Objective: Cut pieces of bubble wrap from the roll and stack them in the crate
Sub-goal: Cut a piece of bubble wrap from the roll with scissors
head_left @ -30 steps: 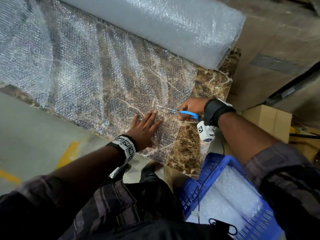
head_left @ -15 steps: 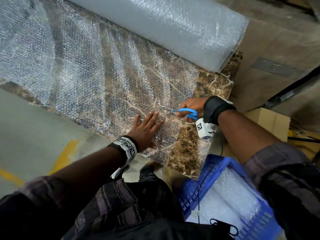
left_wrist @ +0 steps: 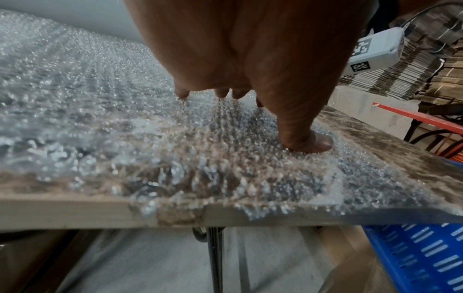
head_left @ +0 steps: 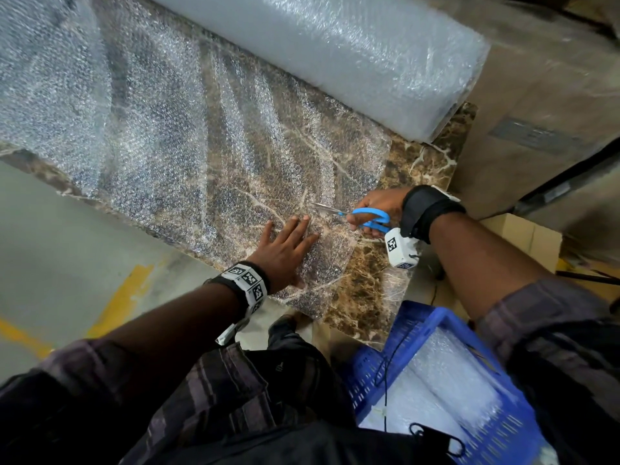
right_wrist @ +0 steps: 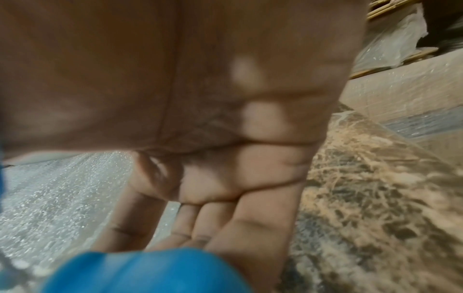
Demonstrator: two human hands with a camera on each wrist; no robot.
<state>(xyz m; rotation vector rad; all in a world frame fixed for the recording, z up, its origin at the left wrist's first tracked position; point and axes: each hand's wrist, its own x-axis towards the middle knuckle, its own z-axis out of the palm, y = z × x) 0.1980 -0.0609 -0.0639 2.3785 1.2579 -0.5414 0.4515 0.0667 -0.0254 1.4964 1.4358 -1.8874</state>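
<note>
A big bubble wrap roll (head_left: 335, 58) lies along the far side of the marble table (head_left: 426, 159), and its loose sheet (head_left: 188, 156) is spread over the tabletop towards me. My left hand (head_left: 285, 253) lies flat on the sheet near the front edge, fingers spread, the thumb (left_wrist: 308, 138) pressing the wrap down. My right hand (head_left: 375, 209) grips blue-handled scissors (head_left: 355, 216), whose blades point left into the sheet's right edge just beyond my left fingertips. The blue handle (right_wrist: 150, 271) fills the bottom of the right wrist view.
A blue plastic crate (head_left: 379, 367) holding cut bubble wrap pieces (head_left: 446, 394) stands on the floor at lower right. Cardboard boxes (head_left: 523, 233) sit to the right of the table. Grey floor with a yellow line (head_left: 117, 297) lies to the left.
The scissors have advanced a little to the left into the sheet. My left hand stays flat in the same place.
</note>
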